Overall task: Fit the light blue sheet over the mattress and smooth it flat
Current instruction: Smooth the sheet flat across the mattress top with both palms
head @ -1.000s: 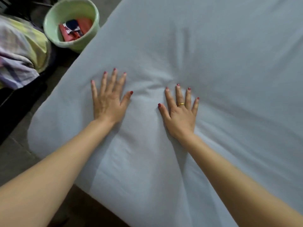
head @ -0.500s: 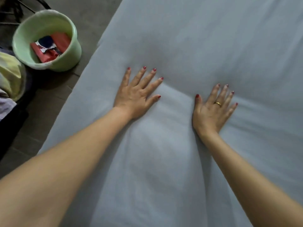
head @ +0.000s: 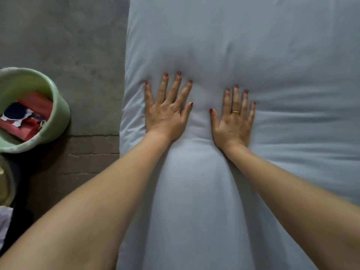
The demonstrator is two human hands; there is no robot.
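The light blue sheet [head: 253, 45] covers the mattress, which fills the right two thirds of the head view. My left hand [head: 167, 112] lies flat on the sheet close to the mattress's left edge, fingers straight and spread. My right hand [head: 233, 119], with a gold ring, presses flat on the sheet just to its right. The cloth dips around both hands, and soft horizontal wrinkles run across the sheet to the right of my right hand. The mattress itself is hidden under the sheet.
A pale green bucket [head: 58, 106] holding red and dark blue cloth stands on the grey concrete floor [head: 68, 45] to the left of the mattress. More fabric shows at the lower left edge [head: 5, 221].
Both hands have slid along the sheet while staying flat, and my view has swung so the mattress edge now runs straight up. The bucket has shifted to the left edge of the view.
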